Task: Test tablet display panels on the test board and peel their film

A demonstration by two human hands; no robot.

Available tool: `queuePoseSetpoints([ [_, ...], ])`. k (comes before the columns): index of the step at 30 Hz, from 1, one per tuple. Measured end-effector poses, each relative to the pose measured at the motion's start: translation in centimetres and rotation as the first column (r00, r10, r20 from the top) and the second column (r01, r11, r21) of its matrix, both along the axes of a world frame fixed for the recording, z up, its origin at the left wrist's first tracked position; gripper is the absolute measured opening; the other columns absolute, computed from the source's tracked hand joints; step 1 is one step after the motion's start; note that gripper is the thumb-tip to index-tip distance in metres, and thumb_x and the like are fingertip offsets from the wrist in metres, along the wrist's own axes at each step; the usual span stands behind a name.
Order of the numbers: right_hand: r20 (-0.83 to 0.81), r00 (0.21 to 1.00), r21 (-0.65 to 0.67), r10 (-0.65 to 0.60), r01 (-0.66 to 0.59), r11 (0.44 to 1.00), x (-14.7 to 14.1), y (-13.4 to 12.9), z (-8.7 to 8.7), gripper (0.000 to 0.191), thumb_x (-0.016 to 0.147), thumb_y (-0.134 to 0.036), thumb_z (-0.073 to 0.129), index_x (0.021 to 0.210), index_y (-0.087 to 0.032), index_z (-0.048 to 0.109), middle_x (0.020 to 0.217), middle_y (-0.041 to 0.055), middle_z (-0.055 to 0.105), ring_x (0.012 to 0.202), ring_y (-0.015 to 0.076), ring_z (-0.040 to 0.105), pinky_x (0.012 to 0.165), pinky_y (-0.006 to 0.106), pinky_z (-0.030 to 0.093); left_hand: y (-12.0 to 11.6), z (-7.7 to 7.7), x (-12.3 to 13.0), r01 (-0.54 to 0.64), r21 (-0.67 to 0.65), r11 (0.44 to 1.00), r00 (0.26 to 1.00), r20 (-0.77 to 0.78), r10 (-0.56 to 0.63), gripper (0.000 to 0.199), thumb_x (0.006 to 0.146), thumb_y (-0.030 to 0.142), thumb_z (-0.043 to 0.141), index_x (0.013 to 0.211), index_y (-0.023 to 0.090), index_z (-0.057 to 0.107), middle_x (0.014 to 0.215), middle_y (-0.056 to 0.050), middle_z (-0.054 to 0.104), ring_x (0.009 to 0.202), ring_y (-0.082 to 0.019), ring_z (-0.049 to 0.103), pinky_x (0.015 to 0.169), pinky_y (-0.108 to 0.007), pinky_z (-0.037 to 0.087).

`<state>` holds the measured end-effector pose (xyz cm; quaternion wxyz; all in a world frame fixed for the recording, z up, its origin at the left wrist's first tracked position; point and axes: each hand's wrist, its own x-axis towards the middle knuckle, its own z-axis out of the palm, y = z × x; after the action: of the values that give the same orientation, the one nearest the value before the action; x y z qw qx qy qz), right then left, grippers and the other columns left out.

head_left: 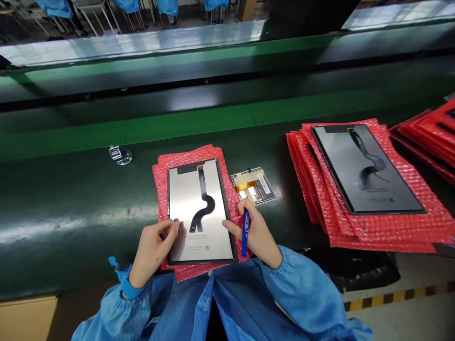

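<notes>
In front of me lies a display panel (185, 199), silver back up, on a small pile of red bubble-wrap sleeves (161, 189). A curved black flex cable (209, 203) runs down its back from the top. My left hand (156, 244) is over the panel's lower left edge, thumb and forefinger pinched together; what they hold, if anything, is too small to make out. A blue marker pen (245, 232) is held in my right hand (258, 234), at the panel's right edge, with the thumb stretched over the panel.
Right of the panel lies a small circuit board (268, 187) with an orange flex. Farther right, another display panel (369, 184) rests on stacked red sleeves (305, 189). A small metal device on a clear disc (121, 155) stands on the green table (71, 203), back left.
</notes>
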<state>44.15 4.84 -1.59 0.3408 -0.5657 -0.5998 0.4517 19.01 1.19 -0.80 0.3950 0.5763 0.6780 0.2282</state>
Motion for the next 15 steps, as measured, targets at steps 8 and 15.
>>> queuePoseSetpoints([
  [8,0.194,0.981,0.234,0.020,-0.066,0.970,-1.2,-1.0,1.5,0.021,0.082,-0.020,0.061,0.080,-0.024,0.040,0.077,-0.0015,0.054,0.067,0.0161,0.054,0.063,0.027,0.039,-0.4,-0.4,-0.1,-0.060,0.040,0.997,0.998,-0.014,0.061,0.045,0.094,0.048,0.047,0.061,0.018,0.052,0.058,0.002,0.051,0.057,-0.012,0.046,0.058,-0.027,0.032],
  [15,0.146,0.975,0.078,0.167,-0.180,0.981,-1.9,-0.4,2.2,0.034,0.078,-0.028,0.071,0.073,-0.023,0.038,0.065,-0.0052,0.045,0.058,0.0129,0.044,0.057,0.026,0.033,-0.4,-0.3,0.1,-0.073,0.045,0.996,0.997,-0.029,0.075,0.044,0.094,0.047,0.046,0.061,0.018,0.054,0.058,0.000,0.056,0.058,-0.013,0.050,0.059,-0.027,0.035],
])
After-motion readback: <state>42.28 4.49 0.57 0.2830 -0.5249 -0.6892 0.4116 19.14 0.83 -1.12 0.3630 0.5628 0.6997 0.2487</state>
